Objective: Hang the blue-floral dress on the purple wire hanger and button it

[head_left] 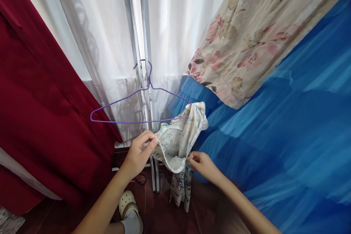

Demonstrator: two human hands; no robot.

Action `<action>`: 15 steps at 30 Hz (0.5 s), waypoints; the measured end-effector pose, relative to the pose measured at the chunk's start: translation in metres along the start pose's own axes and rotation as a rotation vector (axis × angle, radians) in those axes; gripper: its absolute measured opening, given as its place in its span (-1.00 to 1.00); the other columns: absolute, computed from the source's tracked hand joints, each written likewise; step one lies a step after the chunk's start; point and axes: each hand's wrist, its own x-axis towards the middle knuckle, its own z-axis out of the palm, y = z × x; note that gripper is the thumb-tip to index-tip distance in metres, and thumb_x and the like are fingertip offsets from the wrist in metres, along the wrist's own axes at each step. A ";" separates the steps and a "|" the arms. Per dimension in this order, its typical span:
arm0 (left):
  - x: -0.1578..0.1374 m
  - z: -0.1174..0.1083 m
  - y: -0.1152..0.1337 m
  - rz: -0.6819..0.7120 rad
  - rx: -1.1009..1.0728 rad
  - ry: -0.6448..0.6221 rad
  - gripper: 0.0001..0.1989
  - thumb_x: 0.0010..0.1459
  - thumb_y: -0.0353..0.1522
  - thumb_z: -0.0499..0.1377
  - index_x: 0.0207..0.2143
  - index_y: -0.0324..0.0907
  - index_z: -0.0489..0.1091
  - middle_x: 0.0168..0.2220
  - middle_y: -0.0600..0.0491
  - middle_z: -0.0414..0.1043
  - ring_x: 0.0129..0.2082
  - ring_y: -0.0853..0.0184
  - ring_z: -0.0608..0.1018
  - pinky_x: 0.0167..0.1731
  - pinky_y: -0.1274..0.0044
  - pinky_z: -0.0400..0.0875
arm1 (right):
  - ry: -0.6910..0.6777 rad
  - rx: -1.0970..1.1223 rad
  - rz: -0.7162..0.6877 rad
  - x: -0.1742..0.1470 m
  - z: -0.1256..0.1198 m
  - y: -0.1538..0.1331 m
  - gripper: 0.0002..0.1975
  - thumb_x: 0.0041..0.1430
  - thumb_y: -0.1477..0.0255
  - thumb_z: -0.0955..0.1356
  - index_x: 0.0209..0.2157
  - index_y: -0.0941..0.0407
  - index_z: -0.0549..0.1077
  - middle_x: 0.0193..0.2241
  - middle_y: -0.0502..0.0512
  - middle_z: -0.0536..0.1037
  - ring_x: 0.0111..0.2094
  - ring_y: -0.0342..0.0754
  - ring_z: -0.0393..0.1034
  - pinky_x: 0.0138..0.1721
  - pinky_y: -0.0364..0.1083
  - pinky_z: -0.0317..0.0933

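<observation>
A pale floral garment (175, 135) hangs by one side from the right end of a purple hanger (123, 121). The hanger's left end is bare, and its hook sits at the metal rack posts. My left hand (139, 150) pinches the garment's edge on the left between thumb and fingers. Lower on the right, my right hand (201, 162) is closed on the garment's white-trimmed edge. Between the hands the opening sags in a curve, and the inside of the cloth shows. Below, a narrow part of the garment dangles toward the floor.
A red cloth (49, 98) hangs at the left and white curtains (175, 22) behind the rack (145, 25). Blue tulle (274, 142) and a beige floral cloth (244, 36) fill the right. A cream clog (127, 201) stands on the dark tiled floor (161, 212).
</observation>
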 end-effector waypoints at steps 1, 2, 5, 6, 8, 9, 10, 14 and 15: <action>-0.002 0.007 0.011 0.033 0.007 -0.028 -0.80 0.37 -0.30 0.10 -0.27 -0.18 0.46 -0.25 0.00 0.43 -0.19 0.33 0.49 -0.09 0.49 0.35 | -0.041 -0.049 -0.019 -0.001 0.002 -0.009 -0.74 0.13 0.26 0.37 -0.54 0.11 0.40 -0.66 -0.02 0.43 -0.55 -0.05 0.34 -0.47 -0.11 0.14; -0.005 0.014 0.021 0.056 0.011 -0.063 -0.81 0.37 -0.32 0.10 -0.27 -0.18 0.46 -0.25 0.00 0.43 -0.20 0.33 0.49 -0.09 0.49 0.34 | -0.058 -0.085 -0.048 -0.003 0.004 -0.019 -0.74 0.14 0.26 0.38 -0.53 0.12 0.43 -0.64 -0.01 0.44 -0.54 -0.06 0.32 -0.46 -0.11 0.13; -0.018 0.036 0.045 0.084 0.006 -0.195 -0.84 0.36 -0.36 0.11 -0.25 -0.17 0.48 -0.24 0.01 0.42 -0.20 0.35 0.49 -0.11 0.51 0.35 | -0.099 -0.034 -0.129 -0.007 0.014 -0.052 -0.71 0.20 0.24 0.35 -0.49 0.15 0.45 -0.56 -0.01 0.46 -0.47 -0.08 0.29 -0.43 -0.13 0.12; -0.022 0.042 0.051 0.083 0.003 -0.239 -0.84 0.36 -0.36 0.12 -0.25 -0.17 0.48 -0.23 0.00 0.42 -0.19 0.35 0.49 -0.12 0.52 0.35 | -0.146 0.027 -0.140 -0.009 0.019 -0.063 -0.71 0.19 0.23 0.36 -0.50 0.14 0.44 -0.53 0.00 0.46 -0.44 -0.08 0.30 -0.41 -0.12 0.14; -0.027 0.049 0.057 0.069 0.008 -0.290 -0.85 0.36 -0.36 0.12 -0.24 -0.16 0.48 -0.22 0.00 0.43 -0.17 0.34 0.49 -0.11 0.52 0.36 | -0.301 0.206 -0.132 -0.015 0.032 -0.081 -0.71 0.14 0.20 0.40 -0.48 0.12 0.44 -0.46 0.03 0.49 -0.35 -0.02 0.35 -0.33 -0.09 0.23; -0.028 0.050 0.059 0.052 0.023 -0.297 -0.84 0.36 -0.36 0.11 -0.25 -0.15 0.49 -0.22 0.00 0.44 -0.16 0.33 0.49 -0.10 0.52 0.35 | -0.376 0.322 -0.110 -0.019 0.040 -0.087 -0.69 0.12 0.15 0.40 -0.46 0.11 0.46 -0.43 0.05 0.51 -0.30 0.01 0.38 -0.27 -0.05 0.28; -0.027 0.049 0.059 0.025 0.048 -0.295 -0.84 0.35 -0.36 0.12 -0.25 -0.14 0.49 -0.23 0.01 0.46 -0.15 0.32 0.49 -0.09 0.51 0.35 | -0.440 0.449 -0.073 -0.022 0.048 -0.092 -0.65 0.12 0.09 0.39 -0.42 0.10 0.48 -0.39 0.09 0.53 -0.24 0.04 0.41 -0.19 -0.01 0.31; -0.021 0.023 0.044 -0.173 0.089 -0.318 -0.78 0.33 -0.21 0.15 -0.08 -0.07 0.51 -0.06 0.00 0.49 0.01 0.23 0.47 0.08 0.42 0.30 | -0.626 0.811 0.183 -0.034 0.073 -0.094 -0.43 0.03 -0.11 0.35 -0.25 0.13 0.53 -0.27 0.22 0.59 -0.10 0.13 0.48 0.01 0.11 0.31; -0.023 0.016 0.037 -0.236 0.039 -0.372 -0.69 0.34 -0.15 0.12 0.01 -0.06 0.48 0.01 -0.02 0.47 0.06 0.21 0.46 0.12 0.39 0.28 | -0.661 0.823 0.239 -0.035 0.075 -0.093 -0.40 -0.03 -0.11 0.38 -0.24 0.15 0.54 -0.27 0.24 0.60 -0.10 0.14 0.50 0.03 0.11 0.31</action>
